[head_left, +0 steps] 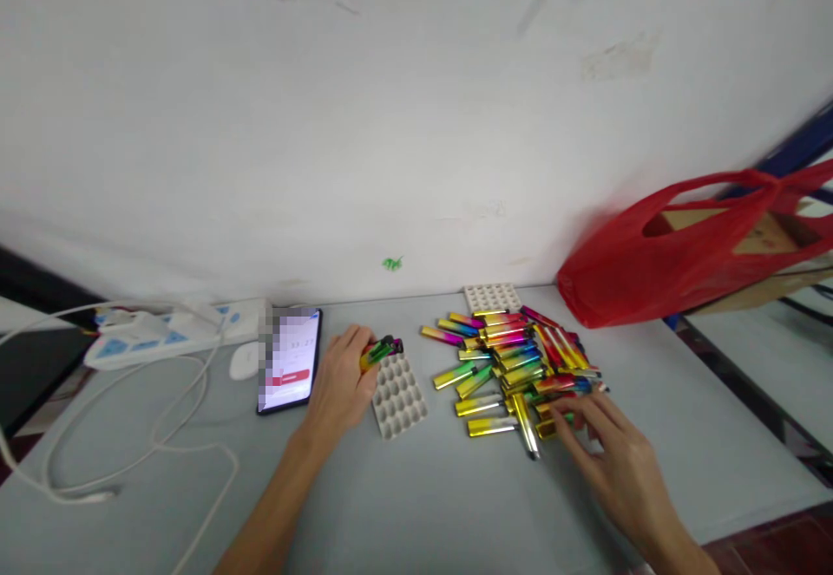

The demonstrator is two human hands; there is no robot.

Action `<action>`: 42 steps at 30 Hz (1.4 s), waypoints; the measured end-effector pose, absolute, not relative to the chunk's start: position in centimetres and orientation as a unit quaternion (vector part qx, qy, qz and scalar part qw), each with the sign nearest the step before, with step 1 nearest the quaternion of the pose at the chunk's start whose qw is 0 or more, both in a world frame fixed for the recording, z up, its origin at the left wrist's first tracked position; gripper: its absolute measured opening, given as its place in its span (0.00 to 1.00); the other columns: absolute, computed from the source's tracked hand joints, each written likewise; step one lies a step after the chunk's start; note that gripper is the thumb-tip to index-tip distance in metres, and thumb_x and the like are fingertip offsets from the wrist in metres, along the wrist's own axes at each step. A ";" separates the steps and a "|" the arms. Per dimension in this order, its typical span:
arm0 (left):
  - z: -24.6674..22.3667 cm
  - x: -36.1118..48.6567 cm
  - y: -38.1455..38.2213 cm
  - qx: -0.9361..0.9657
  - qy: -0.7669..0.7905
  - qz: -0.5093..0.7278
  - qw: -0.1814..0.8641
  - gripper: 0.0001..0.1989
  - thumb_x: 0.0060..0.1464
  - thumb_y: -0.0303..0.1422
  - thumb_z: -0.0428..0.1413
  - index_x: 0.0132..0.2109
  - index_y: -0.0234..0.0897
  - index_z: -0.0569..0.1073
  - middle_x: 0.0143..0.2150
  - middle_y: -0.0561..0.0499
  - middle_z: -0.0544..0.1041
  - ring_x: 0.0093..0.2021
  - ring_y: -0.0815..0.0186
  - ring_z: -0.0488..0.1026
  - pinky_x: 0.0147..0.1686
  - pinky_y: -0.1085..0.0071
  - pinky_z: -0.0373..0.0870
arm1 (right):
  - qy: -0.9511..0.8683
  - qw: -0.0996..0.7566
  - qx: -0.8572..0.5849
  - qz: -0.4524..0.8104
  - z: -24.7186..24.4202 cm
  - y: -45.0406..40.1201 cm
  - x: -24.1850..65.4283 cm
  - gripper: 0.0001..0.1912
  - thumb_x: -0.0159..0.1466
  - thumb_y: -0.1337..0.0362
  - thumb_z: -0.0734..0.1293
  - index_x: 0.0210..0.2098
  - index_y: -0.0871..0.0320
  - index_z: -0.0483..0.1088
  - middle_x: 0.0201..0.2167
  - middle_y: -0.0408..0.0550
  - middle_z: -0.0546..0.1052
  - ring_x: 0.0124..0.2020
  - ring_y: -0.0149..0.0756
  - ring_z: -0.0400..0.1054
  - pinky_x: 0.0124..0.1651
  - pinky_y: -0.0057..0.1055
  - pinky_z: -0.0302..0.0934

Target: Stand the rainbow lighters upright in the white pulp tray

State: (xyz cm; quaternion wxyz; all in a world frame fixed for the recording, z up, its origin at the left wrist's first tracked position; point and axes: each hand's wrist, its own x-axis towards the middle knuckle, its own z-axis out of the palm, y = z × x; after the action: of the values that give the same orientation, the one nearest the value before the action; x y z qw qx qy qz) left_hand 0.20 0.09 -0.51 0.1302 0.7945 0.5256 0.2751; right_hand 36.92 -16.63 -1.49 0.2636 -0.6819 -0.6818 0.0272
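My left hand (344,375) is closed around a shiny yellow-green lighter (372,355), its top end pointing right. A purple lighter end (396,346) shows just beside it, over the far edge of a pale tray with rows of round hollows (400,397). At the right side of a heap of metallic lighters (514,358), my right hand (612,445) pinches a gold-and-green lighter (547,428) between thumb and fingers. One gold-silver lighter (526,426) lies at the heap's near edge, left of that hand.
A second hollowed tray (491,297) lies behind the heap against the wall. Left of my left hand are a phone (296,362), a white rounded case (245,361), a power strip (175,332) and loose white cables (156,436). A red bag (651,271) stands at the back right.
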 end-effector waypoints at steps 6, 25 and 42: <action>-0.8 0.1 0.2 0.797 0.520 0.277 0.132 0.08 0.58 0.24 0.53 0.39 0.44 0.64 0.41 0.47 0.74 0.42 0.50 0.72 0.42 0.57 0.67 | -0.621 0.229 -0.747 0.059 -2.1 -17.5 32.3 0.16 0.78 0.49 0.66 0.42 0.52 0.77 0.38 0.49 0.79 0.36 0.44 0.77 0.41 0.38 0.69; -0.5 -0.1 0.1 0.795 0.519 0.285 0.133 0.08 0.59 0.25 0.52 0.38 0.44 0.62 0.40 0.47 0.72 0.42 0.49 0.69 0.41 0.57 0.63 | -0.827 0.108 -0.539 -0.120 0.6 -13.3 42.8 0.21 0.77 0.75 0.57 0.59 0.57 0.75 0.47 0.55 0.81 0.42 0.42 0.82 0.36 0.31 0.73; -0.9 -0.2 0.2 0.799 0.516 0.279 0.136 0.07 0.58 0.25 0.53 0.40 0.43 0.64 0.41 0.47 0.72 0.43 0.50 0.70 0.43 0.56 0.65 | -0.773 0.280 -0.569 0.017 -1.2 -17.4 35.6 0.12 0.81 0.62 0.65 0.60 0.52 0.74 0.43 0.49 0.81 0.40 0.39 0.82 0.44 0.32 0.77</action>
State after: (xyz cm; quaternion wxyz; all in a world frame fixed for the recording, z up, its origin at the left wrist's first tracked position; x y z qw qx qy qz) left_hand -0.17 0.20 -0.89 0.1355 0.7986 0.5157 0.2792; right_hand 35.61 -17.41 -1.16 0.2802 -0.5695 -0.7726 0.0166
